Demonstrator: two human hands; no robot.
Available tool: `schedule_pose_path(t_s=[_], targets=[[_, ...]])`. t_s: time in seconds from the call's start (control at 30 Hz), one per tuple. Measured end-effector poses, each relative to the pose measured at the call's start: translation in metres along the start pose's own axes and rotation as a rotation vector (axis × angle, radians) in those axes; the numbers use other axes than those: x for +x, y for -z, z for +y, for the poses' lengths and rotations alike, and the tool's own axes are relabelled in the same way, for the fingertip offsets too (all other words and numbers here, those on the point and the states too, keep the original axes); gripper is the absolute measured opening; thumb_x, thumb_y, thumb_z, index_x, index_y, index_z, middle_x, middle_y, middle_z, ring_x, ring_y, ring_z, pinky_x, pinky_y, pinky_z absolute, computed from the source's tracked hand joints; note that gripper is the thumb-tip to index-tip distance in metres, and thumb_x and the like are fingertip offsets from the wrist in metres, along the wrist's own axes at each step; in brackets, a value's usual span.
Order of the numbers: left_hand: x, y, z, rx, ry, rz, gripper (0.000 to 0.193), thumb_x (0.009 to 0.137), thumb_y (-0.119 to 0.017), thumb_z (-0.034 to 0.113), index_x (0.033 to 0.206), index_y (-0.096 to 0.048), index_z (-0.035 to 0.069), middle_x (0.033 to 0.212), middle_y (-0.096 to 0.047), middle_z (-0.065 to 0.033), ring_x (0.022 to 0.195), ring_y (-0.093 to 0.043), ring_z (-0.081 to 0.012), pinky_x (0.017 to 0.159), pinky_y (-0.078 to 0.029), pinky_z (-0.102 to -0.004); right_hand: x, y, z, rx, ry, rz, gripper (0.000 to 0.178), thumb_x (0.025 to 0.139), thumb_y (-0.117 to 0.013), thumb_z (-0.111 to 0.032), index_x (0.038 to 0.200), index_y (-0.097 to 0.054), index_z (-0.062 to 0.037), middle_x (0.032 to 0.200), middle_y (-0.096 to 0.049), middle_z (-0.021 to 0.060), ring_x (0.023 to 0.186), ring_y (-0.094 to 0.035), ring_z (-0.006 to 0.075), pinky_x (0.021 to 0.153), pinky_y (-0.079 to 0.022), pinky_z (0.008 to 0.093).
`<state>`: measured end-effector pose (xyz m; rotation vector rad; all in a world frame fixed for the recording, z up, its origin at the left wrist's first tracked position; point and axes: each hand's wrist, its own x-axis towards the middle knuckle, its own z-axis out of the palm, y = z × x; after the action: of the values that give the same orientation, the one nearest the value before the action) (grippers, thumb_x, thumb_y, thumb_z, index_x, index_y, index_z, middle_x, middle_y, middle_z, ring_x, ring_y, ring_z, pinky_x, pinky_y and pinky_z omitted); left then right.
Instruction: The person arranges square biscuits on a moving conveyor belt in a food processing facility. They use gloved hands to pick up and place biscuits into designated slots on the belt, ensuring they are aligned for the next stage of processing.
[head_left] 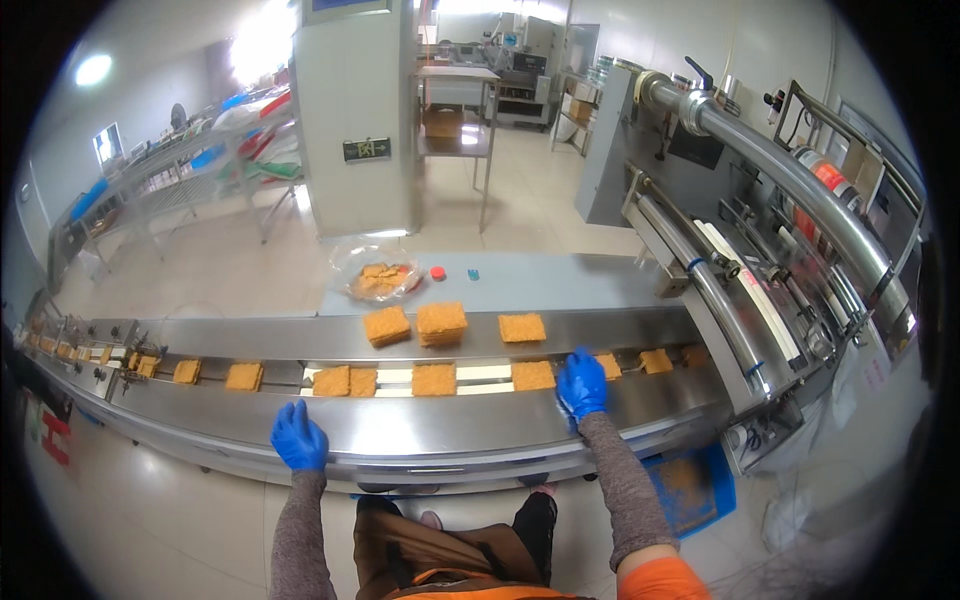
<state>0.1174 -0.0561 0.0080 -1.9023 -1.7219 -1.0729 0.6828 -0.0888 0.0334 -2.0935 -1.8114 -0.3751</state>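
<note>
Square golden-brown crackers lie in a row along the narrow channel of a steel conveyor [480, 430]. My left hand [298, 437], in a blue glove, rests by the conveyor's near edge with nothing in it, its fingers loosely apart. Over the channel on the right is my gloved right hand [582, 384], its fingers stretched forward. Just left of it sits one cracker [533, 376]; another cracker [608, 366] shows partly behind it. Whether the fingertips touch either is hard to see. Farther left lie a single cracker [434, 380] and an overlapping pair of crackers [332, 381].
On the far ledge stand a tall cracker stack [442, 324], a lower stack [387, 325] and a flat cracker [522, 328]. Behind them are a clear bag of broken pieces [382, 275] and a red cap [438, 273]. Rollers [700, 275] rise at right; a blue bin [722, 490] is below.
</note>
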Motion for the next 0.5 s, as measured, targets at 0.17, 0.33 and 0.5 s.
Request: schedule_pose_path(t_s=[0.17,0.33,0.5], targets=[[-0.001,0.006,-0.005,0.015,0.005,-0.012,0.034,0.081,-0.062,0.011,0.114,-0.069,0.006,0.116,-0.064,-0.0192,0.104,-0.061,-0.0397,0.088,-0.047,-0.0501,-0.001,-0.016,-0.033,0.181,-0.307,-0.119,0.058,0.086,-0.065,-0.045,0.122,-0.064,0.0,0.109,-0.069,0.0264,0.101,-0.066,0.0427,0.088,-0.053,0.0498],[0.0,0.0,-0.001,-0.043,0.01,0.009,0.035,0.078,-0.064,0.009,0.113,-0.069,0.006,0.113,-0.063,-0.0182,0.103,-0.062,-0.039,0.086,-0.049,-0.0501,-0.004,-0.024,-0.013,0.048,-0.306,0.083,0.057,0.082,-0.07,-0.039,0.121,-0.062,0.001,0.12,-0.062,0.0256,0.106,-0.061,0.043,0.091,-0.049,0.0516],[-0.001,0.001,0.0,-0.017,0.002,0.031,0.037,0.077,-0.064,0.007,0.115,-0.068,0.006,0.114,-0.063,-0.018,0.102,-0.062,-0.0385,0.085,-0.049,-0.0499,0.0,-0.019,-0.031,-0.004,0.046,0.135,0.043,0.082,-0.069,-0.035,0.109,-0.066,-0.0006,0.118,-0.063,0.0238,0.104,-0.061,0.0424,0.09,-0.049,0.0512]])
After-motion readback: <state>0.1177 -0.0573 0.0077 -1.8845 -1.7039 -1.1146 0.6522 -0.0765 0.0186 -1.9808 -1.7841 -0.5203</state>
